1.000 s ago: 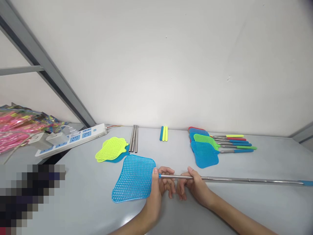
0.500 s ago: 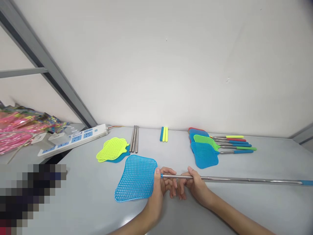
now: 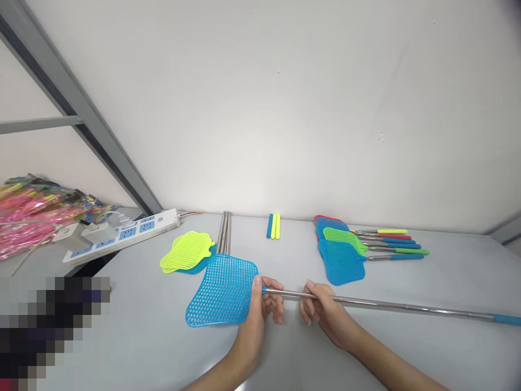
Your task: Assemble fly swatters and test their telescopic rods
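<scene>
Both my hands hold one blue fly swatter with a long, extended metal shaft. My left hand grips the neck where the mesh head meets the shaft, its thumb on top. Farther right, my right hand is closed round the shaft, which runs on to a blue handle at the right edge. The head covers the near ends of several metal tubes. To their left lie yellow-green mesh heads over a blue mesh head.
One blue and two yellow handle grips lie near the wall. A stack of fly swatters with short shafts lies at the right. At the left are a power strip with plugs and a heap of pink plastic packages.
My hands have moved slightly apart along the shaft. The swatter's head has shifted a little left and up, and its handle end has dipped lower at the right.
</scene>
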{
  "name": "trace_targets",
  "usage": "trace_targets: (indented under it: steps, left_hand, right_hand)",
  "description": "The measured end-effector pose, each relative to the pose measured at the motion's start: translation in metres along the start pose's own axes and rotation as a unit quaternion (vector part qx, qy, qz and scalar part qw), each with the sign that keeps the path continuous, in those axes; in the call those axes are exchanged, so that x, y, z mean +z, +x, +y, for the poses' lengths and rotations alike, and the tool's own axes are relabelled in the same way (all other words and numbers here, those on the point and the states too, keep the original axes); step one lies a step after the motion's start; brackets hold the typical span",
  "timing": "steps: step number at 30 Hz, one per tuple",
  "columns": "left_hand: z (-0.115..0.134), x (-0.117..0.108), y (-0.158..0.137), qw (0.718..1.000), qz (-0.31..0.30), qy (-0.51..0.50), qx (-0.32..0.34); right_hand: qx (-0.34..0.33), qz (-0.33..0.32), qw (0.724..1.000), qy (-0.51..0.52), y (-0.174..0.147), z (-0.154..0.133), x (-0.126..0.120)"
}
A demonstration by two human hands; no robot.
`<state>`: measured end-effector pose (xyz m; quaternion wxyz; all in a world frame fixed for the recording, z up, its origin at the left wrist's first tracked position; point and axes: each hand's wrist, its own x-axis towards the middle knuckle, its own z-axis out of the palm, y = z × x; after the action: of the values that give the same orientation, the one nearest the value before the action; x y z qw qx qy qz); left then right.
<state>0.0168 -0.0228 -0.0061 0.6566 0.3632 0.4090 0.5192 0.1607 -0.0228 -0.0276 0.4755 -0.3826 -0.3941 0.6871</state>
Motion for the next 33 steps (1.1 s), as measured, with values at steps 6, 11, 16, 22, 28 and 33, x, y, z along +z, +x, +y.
trace_targets:
  steps: [6,11,16,22,28,33]
  left_hand:
    - [0.002,-0.001,0.001,1.0,0.026,0.001,0.017]
    - [0.005,-0.004,0.003,0.998,0.051,-0.003,0.037]
    - [0.005,-0.005,0.004,0.997,0.071,0.0,0.038]
    - [0.003,-0.007,0.005,0.995,0.09,-0.013,0.039]
    - [0.004,-0.01,0.007,0.993,0.106,-0.021,0.043]
    - [0.006,-0.01,0.008,0.994,0.099,-0.017,0.05]
  right_hand:
    - [-0.021,0.03,0.998,0.042,0.0,0.0,-0.002]
    - [-0.027,0.041,0.996,0.074,0.001,-0.002,-0.004]
    - [-0.024,0.05,0.994,0.098,0.0,-0.002,-0.004]
    - [-0.037,0.082,0.989,0.119,0.0,-0.002,-0.005]
    - [-0.056,0.097,0.985,0.129,0.001,-0.001,-0.005]
    - [-0.077,0.126,0.977,0.154,0.004,0.002,-0.007]
